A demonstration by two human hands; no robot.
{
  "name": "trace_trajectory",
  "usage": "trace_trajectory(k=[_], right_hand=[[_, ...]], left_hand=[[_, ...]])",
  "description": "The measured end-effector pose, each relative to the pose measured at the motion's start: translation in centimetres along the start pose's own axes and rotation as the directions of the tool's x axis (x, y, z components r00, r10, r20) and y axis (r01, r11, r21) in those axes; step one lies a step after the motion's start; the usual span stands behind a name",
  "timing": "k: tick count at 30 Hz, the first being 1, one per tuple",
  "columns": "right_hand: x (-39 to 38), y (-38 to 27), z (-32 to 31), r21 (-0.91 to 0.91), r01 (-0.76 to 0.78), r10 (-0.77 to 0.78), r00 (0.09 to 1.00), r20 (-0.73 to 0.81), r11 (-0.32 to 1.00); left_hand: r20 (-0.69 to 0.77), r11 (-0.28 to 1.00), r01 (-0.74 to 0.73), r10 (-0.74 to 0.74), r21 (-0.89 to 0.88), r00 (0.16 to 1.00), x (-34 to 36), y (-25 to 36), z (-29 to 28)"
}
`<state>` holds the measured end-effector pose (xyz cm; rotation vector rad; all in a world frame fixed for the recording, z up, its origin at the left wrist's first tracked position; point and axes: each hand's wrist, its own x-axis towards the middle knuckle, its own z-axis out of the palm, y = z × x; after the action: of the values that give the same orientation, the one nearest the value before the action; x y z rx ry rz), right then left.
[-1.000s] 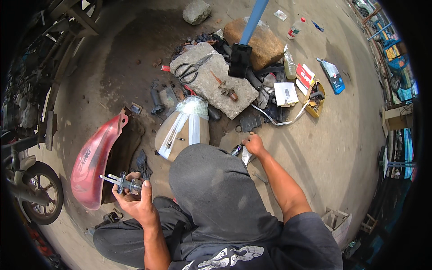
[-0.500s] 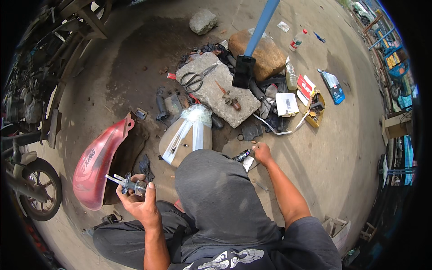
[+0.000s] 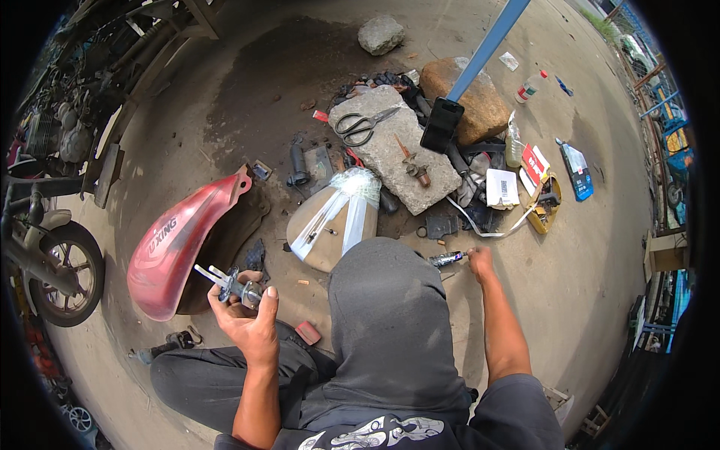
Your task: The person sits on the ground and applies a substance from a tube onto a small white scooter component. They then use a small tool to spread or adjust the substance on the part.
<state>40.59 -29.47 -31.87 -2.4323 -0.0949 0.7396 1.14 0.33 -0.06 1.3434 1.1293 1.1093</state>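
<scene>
My left hand grips a small metal fitting with two white tubes sticking out, beside my bent legs. My right hand is out to the right of my knee, its fingers closed on the end of a dark, purple-patterned tube lying low over the ground. Left of me lies a red fuel tank. In front, a tan object bound with clear tape rests by a stone slab carrying scissors and a rusty fitting.
A phone on a blue pole stands before a brown rock. A bottle, packets and a yellow container lie to the right. A motorcycle wheel stands at far left. A reddish block is beside my leg.
My right hand has moved rightward with the patterned tube. My left hand still holds the fitting. The view has shifted, so the ground objects appear further right.
</scene>
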Motion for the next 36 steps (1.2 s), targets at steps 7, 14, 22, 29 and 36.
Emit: trace_trajectory(k=[7,14,22,29,36], right_hand=[[-1.4,-1.5,-0.5,0.230,-0.178,0.163,0.983,0.083,0.957],[-1.0,0.3,-1.0,0.197,-0.230,0.242,0.970,-0.035,0.953],[-3.4,-1.2,-1.3,-0.103,0.087,-0.101,0.984,-0.146,0.991],[-1.5,-0.3,-0.3,-0.325,0.132,-0.212,0.951,-0.225,0.936],[-2.6,-4.6,1.6,0.001,0.150,-0.150,0.985,-0.083,0.989]], left_hand=[[-0.016,1.000,-0.016,0.016,0.009,1.000,0.2,0.3,-0.9],[-0.045,0.999,0.029,-0.030,-0.038,0.999,0.0,0.8,-1.1],[-0.071,1.000,-0.003,0.001,-0.031,0.997,0.0,1.2,-2.1],[-0.057,0.998,-0.014,0.010,-0.066,0.998,0.2,1.1,-2.4],[-0.090,0.997,0.060,-0.063,-0.042,0.994,0.3,-0.1,-3.6]])
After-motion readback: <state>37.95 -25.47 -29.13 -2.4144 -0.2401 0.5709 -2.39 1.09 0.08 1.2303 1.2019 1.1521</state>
